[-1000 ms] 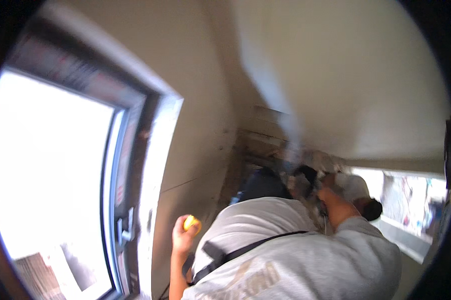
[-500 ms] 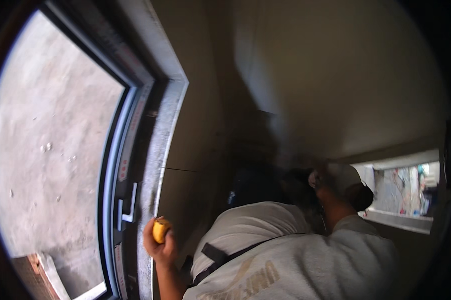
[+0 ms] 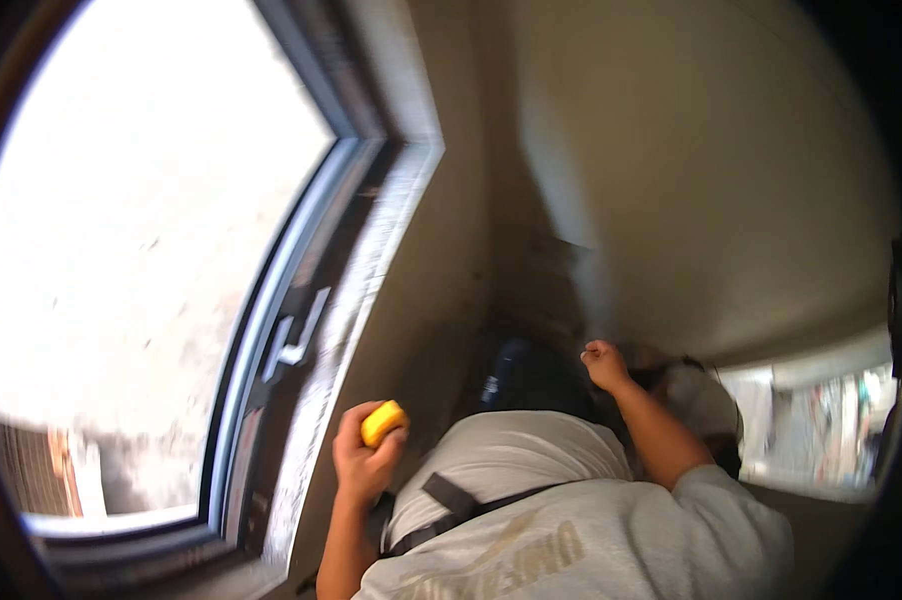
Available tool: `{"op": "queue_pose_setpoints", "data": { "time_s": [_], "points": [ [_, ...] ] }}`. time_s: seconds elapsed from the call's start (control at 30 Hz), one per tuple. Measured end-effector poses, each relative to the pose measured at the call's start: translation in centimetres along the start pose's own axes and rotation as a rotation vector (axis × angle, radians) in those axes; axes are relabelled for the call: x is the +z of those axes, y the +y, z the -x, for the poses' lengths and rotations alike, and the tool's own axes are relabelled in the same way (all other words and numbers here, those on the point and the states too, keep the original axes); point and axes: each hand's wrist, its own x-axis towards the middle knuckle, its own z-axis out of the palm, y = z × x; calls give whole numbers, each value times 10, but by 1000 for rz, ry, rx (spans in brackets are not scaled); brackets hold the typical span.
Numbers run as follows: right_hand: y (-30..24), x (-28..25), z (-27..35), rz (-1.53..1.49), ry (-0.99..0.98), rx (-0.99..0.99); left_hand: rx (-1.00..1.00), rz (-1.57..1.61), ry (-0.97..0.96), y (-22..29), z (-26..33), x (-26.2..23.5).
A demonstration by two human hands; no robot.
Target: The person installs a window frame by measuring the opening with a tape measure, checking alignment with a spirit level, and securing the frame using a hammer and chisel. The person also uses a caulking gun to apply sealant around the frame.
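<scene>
My left hand [image 3: 361, 462] is closed around a small, rounded yellow tape measure [image 3: 384, 424], held up beside the window sill. No drawn-out tape shows. Out in front of my body, to the right, my right hand [image 3: 603, 364] has its fingers curled shut. Whether anything small is between them I cannot make out. To the left is a dark-framed window [image 3: 261, 330] with a pale L-shaped handle [image 3: 306, 330] on its frame, not touched by either hand.
A pale stone sill [image 3: 351, 310] edges the window. Walls meet in a dim corner ahead, with a large beige wall [image 3: 711, 170] on the right. Behind my right forearm is a pale rounded thing [image 3: 693, 400], its kind unclear. A bright opening [image 3: 811, 425] lies beyond.
My view has swung, so the window sits further right and tilted. My left hand has risen with the tape measure. My right hand, blurred before, has moved left and shows clearly.
</scene>
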Motion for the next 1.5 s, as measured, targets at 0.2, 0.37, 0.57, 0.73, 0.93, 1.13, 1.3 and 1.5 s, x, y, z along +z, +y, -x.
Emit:
{"op": "queue_pose_setpoints", "data": {
  "time_s": [0.2,0.37,0.57,0.73,0.93,1.13,1.3,1.5],
  "points": [
    [-250,56,43,-158,-395,-589,-89,344,-30,-42,40,-31],
    [-345,80,94,-92,-591,-1001,-354,661,108,-92,113,-41],
    [-419,131,148,122,-708,-1609,-535,992,488,-192,245,1],
    [-439,178,176,326,-730,-1943,-697,1258,920,-267,345,109],
    [-422,191,161,388,-804,-2021,-1212,1290,1143,-243,414,284],
    [-423,195,158,387,-848,-2105,-1499,1534,1287,-280,373,438],
    [-418,198,155,362,-785,-2190,-1076,1816,1789,-285,342,490],
    [-417,200,147,341,-773,-2216,-1036,1774,2190,-301,405,485]
  ]
}}
